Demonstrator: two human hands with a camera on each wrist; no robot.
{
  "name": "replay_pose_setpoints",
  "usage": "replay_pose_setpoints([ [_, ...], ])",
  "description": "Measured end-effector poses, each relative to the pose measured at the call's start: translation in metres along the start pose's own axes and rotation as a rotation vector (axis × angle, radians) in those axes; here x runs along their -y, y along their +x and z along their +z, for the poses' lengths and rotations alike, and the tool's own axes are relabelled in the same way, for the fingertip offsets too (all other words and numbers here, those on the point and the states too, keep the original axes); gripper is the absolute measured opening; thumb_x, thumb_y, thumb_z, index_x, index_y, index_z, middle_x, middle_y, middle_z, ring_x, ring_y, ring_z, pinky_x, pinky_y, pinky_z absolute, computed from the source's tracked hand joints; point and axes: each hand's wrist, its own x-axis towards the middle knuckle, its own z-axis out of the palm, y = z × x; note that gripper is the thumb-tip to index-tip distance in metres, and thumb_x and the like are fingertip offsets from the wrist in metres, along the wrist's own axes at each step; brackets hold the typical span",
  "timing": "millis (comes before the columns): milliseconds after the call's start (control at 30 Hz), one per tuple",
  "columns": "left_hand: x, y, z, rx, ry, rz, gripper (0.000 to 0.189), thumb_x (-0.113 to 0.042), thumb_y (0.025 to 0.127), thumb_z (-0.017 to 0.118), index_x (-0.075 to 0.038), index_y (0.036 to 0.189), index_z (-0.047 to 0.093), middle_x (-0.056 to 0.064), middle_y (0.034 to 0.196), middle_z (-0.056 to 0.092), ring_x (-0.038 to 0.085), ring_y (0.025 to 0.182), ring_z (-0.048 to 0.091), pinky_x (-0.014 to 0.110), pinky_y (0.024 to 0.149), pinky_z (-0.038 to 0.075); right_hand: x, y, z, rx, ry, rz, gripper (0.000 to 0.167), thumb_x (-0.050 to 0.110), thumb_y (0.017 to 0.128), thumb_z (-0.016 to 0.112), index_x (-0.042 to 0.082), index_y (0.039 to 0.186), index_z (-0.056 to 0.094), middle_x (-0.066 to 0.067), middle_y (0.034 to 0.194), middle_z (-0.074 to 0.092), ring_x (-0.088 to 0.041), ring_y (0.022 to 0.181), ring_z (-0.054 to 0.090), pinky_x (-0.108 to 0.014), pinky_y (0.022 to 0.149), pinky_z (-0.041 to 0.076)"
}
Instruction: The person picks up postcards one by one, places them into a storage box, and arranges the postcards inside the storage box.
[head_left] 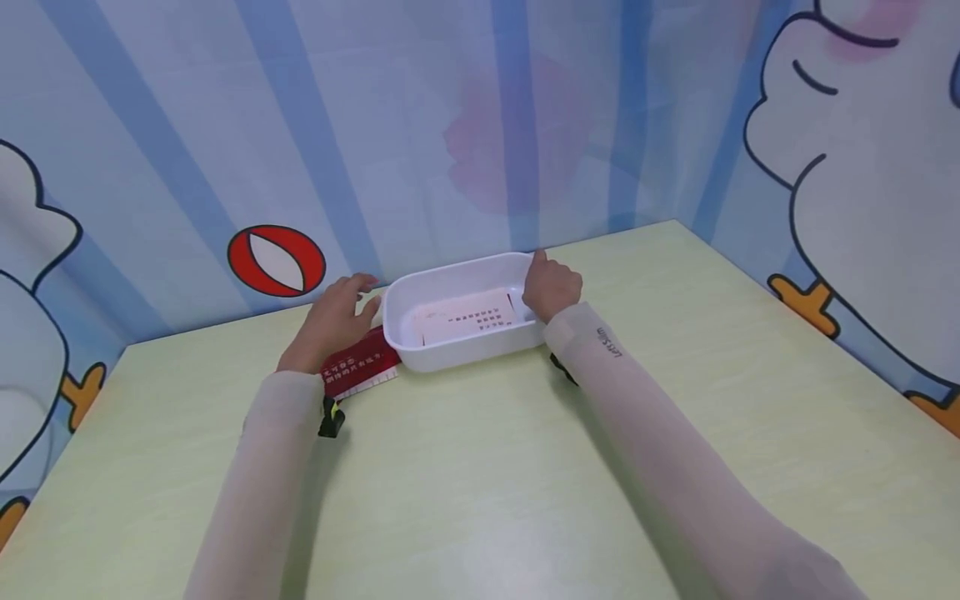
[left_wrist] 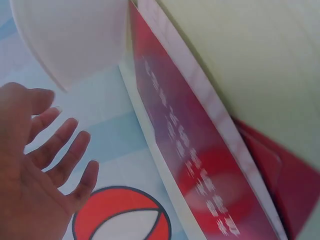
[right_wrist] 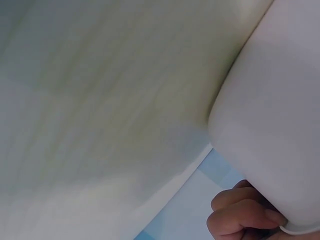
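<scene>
Since the right grip (head_left: 552, 285) clasps the white rectangular plastic tray (head_left: 472, 350), it probably sits steady | left grip (head_left: 333, 323): released

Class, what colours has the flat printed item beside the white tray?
The printed item is mainly red, with white lettering; best in left wrist view.

1. Tray (head_left: 472, 356) sits near the far edge of the bench (head_left: 480, 483), just before the wall (head_left: 412, 125).
2. Sheet (head_left: 457, 316) lies in the tray.
3. Card (head_left: 365, 362) is on the bench at the tray's left end; whether they touch is unclear.
4. Left grip (head_left: 333, 321) is left of the tray, apart from it, near the card.
5. Right grip (head_left: 552, 286) is on the tray's right end, at the rim.
6. Ball picture (head_left: 276, 261) is on the wall, behind and left of the left grip.
</scene>
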Motion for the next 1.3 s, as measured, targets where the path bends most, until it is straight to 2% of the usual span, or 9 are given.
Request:
replay_pose_setpoints([
  [167, 0.011, -0.004, -0.001, 0.05, 0.0, -0.022, 0.06, -0.025, 0.095, 0.066, -0.013, 0.148, 0.04, 0.017, 0.146, 0.047, 0.039, 0.133, 0.047, 0.057, 0.101, 0.05, -0.002, 0.0, 0.0, -0.004, 0.007, 0.004, 0.052, 0.022, 0.1, 0.051, 0.004, 0.147, 0.036, -0.014, 0.111, 0.069, -0.026, 0.095, 0.069, -0.042, 0.092, 0.056],
  [333, 0.019, -0.009, -0.002, 0.123, -0.008, -0.026, 0.063, -0.026, 0.092, 0.069, -0.011, 0.147, 0.04, 0.019, 0.148, 0.044, 0.041, 0.133, 0.045, 0.058, 0.1, 0.05, -0.002, 0.0, 0.001, -0.008, 0.01, -0.005, 0.056, 0.021, 0.1, 0.05, 0.004, 0.15, 0.032, -0.014, 0.107, 0.069, -0.025, 0.09, 0.069, -0.04, 0.088, 0.056],
  [433, 0.02, -0.012, -0.002, 0.17, 0.001, -0.033, 0.067, -0.028, 0.091, 0.071, -0.011, 0.147, 0.04, 0.02, 0.149, 0.043, 0.041, 0.133, 0.044, 0.058, 0.099, 0.051, -0.002, -0.001, 0.003, 0.002, 0.011, -0.008, 0.056, 0.021, 0.1, 0.05, 0.004, 0.15, 0.032, -0.013, 0.108, 0.07, -0.025, 0.09, 0.069, -0.04, 0.089, 0.056],
  [600, 0.019, -0.016, -0.005, 0.271, 0.065, -0.058, 0.081, -0.038, 0.085, 0.077, -0.013, 0.15, 0.036, 0.02, 0.146, 0.044, 0.04, 0.132, 0.044, 0.059, 0.097, 0.052, -0.003, -0.001, 0.002, 0.005, 0.012, -0.01, 0.053, 0.022, 0.1, 0.051, 0.004, 0.148, 0.035, -0.014, 0.113, 0.069, -0.025, 0.095, 0.069, -0.041, 0.091, 0.056],
  [800, 0.021, -0.02, -0.007, 0.36, 0.095, -0.05, 0.097, -0.042, 0.075, 0.084, -0.012, 0.151, 0.032, 0.02, 0.14, 0.047, 0.039, 0.128, 0.045, 0.052, 0.09, 0.058, -0.004, -0.001, -0.001, -0.011, 0.017, -0.009, 0.052, 0.022, 0.101, 0.05, 0.004, 0.147, 0.036, -0.014, 0.115, 0.068, -0.026, 0.098, 0.069, -0.041, 0.093, 0.055],
  [933, 0.024, -0.022, -0.004, 0.385, 0.105, -0.061, 0.101, -0.041, 0.071, 0.087, -0.011, 0.151, 0.032, 0.02, 0.139, 0.047, 0.04, 0.129, 0.044, 0.049, 0.088, 0.059, -0.003, -0.004, 0.0, -0.006, 0.015, -0.009, 0.05, 0.021, 0.1, 0.05, 0.004, 0.146, 0.037, -0.014, 0.112, 0.069, -0.026, 0.097, 0.07, -0.041, 0.092, 0.056],
  [1300, 0.025, -0.025, 0.001, 0.391, 0.112, -0.094, 0.108, -0.046, 0.063, 0.091, -0.015, 0.15, 0.033, 0.019, 0.138, 0.045, 0.041, 0.13, 0.04, 0.048, 0.084, 0.06, -0.003, -0.007, 0.002, -0.027, 0.012, -0.013, 0.049, 0.02, 0.1, 0.051, 0.003, 0.144, 0.038, -0.014, 0.11, 0.07, -0.026, 0.094, 0.07, -0.041, 0.091, 0.056],
])
